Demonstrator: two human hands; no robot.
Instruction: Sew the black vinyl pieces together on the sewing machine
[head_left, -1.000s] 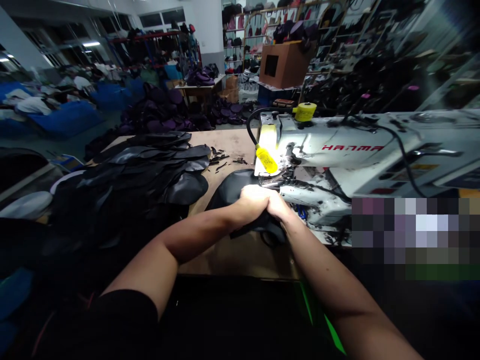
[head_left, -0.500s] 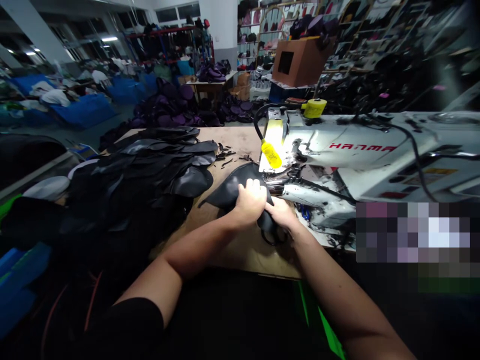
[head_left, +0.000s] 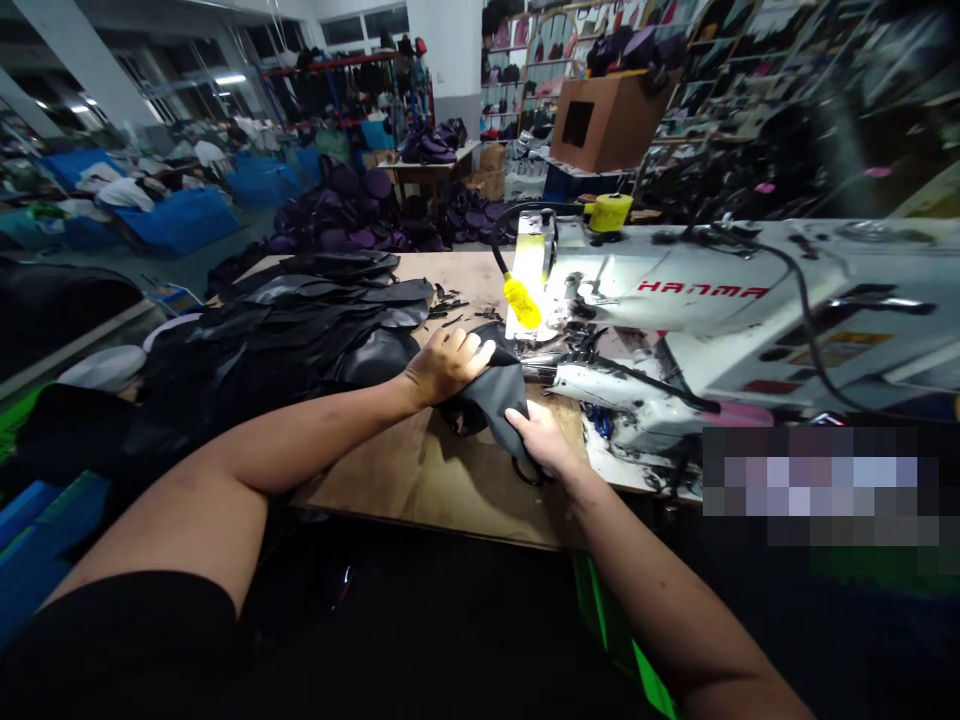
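A black leather piece lies bunched on the wooden worktable, gripped between my hands. My left hand holds its upper left edge, beside a large pile of black leather pieces. My right hand grips its lower part, with a thin dark loop hanging below. The far end of the piece sits close to the needle area of a white HANMA sewing machine. Part of the piece is hidden under my fingers.
Black leather scraps lie on the table behind my hands. A yellow-handled lamp stands at the machine head, with a yellow tape roll behind it. Purple bags, blue bins and laden shelves fill the workshop beyond.
My left hand has moved left, away from my right hand, and the black leather piece now stretches between them. My right hand stays at the piece's lower part.
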